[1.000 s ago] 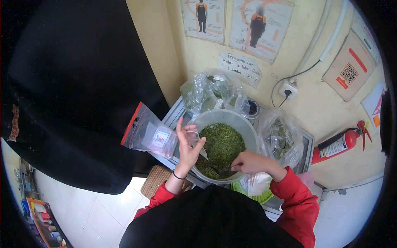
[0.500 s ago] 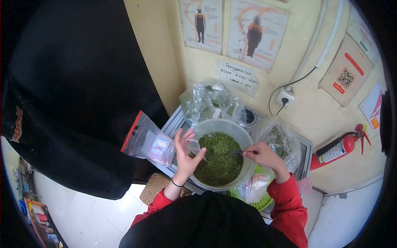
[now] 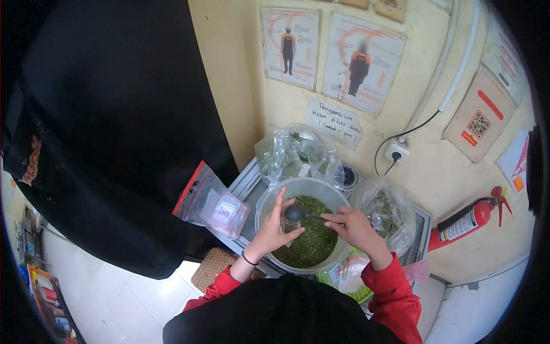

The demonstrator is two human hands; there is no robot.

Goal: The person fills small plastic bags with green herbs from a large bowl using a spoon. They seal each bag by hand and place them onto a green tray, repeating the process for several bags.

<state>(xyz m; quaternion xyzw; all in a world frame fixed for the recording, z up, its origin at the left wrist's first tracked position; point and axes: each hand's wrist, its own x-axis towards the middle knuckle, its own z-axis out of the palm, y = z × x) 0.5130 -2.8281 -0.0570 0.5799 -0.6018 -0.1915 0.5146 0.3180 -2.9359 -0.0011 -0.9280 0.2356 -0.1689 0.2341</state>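
Observation:
A black spoon (image 3: 296, 213) is gripped by its handle in my right hand (image 3: 358, 230), with the bowl end pointing left. My left hand (image 3: 266, 236) has its thumb and fingers spread around a small clear plastic bag (image 3: 290, 227), and the spoon's bowl is at the mouth of this bag. Below both hands stands a large translucent round tub (image 3: 263, 200) of chopped green herbs (image 3: 314, 243). Part of the small bag is hidden behind my left fingers.
Plastic bags with green contents (image 3: 298, 150) (image 3: 387, 212) stand behind and right of the tub. A red-topped zip bag (image 3: 209, 200) lies at the left. Plastic packets (image 3: 350, 272) rest on a green basket (image 3: 361, 294) in front. A fire extinguisher (image 3: 467, 221) hangs right.
The spoon has come up from the herbs and moved left to the small bag in my left hand. The camera view has shifted slightly.

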